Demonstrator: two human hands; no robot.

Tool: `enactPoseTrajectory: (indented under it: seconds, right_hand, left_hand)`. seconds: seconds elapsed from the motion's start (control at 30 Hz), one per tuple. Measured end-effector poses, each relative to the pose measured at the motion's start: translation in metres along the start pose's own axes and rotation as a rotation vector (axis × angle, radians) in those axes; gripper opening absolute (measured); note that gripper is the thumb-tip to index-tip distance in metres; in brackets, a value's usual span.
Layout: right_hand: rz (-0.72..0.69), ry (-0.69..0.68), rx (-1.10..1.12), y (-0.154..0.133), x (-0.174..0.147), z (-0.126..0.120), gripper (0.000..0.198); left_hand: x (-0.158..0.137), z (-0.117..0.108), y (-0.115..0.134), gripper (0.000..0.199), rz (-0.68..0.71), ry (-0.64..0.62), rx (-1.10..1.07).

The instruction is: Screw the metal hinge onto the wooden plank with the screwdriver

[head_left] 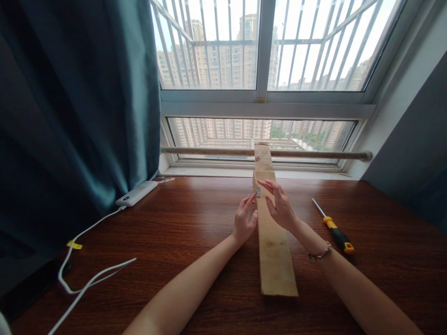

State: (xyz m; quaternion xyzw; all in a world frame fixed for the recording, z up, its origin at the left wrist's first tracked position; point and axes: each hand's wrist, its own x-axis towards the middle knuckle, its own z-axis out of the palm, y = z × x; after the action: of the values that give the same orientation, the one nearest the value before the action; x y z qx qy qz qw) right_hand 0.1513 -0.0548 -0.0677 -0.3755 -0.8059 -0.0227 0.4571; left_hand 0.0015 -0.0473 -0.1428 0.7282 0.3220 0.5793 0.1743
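Observation:
A long wooden board (pixel 275 251) lies lengthwise on the table, with a small metal plate (pixel 259 191), perhaps a hinge, on its left edge. My left hand (pixel 245 219) is at the board's left side; its fingertips reach the plate, and a gap shows between thumb and fingers. Over the board is my right hand (pixel 279 204), fingers stretched out and thumb apart, its fingertips just above the plate. Thin metal bits stick out left of the plate, partly hidden by my left fingers. Beyond my hands, a narrower wooden piece (pixel 263 160) continues toward the window.
To the right lies a screwdriver (pixel 334 229) with a yellow and black handle. A white power bank (pixel 137 193) and its white cable (pixel 84 228) are at the left, near a blue curtain (pixel 132 93). A rail (pixel 209 150) crosses the window behind the table.

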Motion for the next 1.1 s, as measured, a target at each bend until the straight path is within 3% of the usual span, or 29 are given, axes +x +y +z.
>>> enactPoseTrajectory:
  seconds: [0.13,0.27,0.43,0.57,0.73,0.93,1.1]
  right_hand:
    - [-0.018,-0.001,-0.112,0.001,0.004,-0.008,0.052]
    - [-0.022,0.106,-0.172,0.005,0.004,-0.013,0.045]
    - [0.206,0.187,-0.214,0.003,0.003,-0.019,0.038]
    - [0.495,0.092,-0.288,-0.003,0.006,-0.025,0.040]
    - [0.687,-0.084,-0.324,0.000,0.010,-0.028,0.039]
    - [0.784,-0.200,-0.405,-0.003,0.011,-0.027,0.039]
    - [0.782,-0.238,-0.487,-0.008,0.012,-0.027,0.039]
  left_hand:
    - [0.000,-0.001,0.002,0.052,0.000,-0.009,0.006]
    - [0.001,-0.002,0.005,0.050,0.014,-0.026,0.010]
    - [0.001,-0.003,0.007,0.047,0.036,-0.039,0.009]
    - [0.001,-0.003,0.007,0.045,0.048,-0.051,0.003]
    - [0.001,-0.003,0.008,0.044,0.062,-0.071,0.005]
    - [0.000,-0.003,0.009,0.046,0.085,-0.089,0.043]
    - [0.000,-0.002,0.008,0.046,0.083,-0.085,0.057]
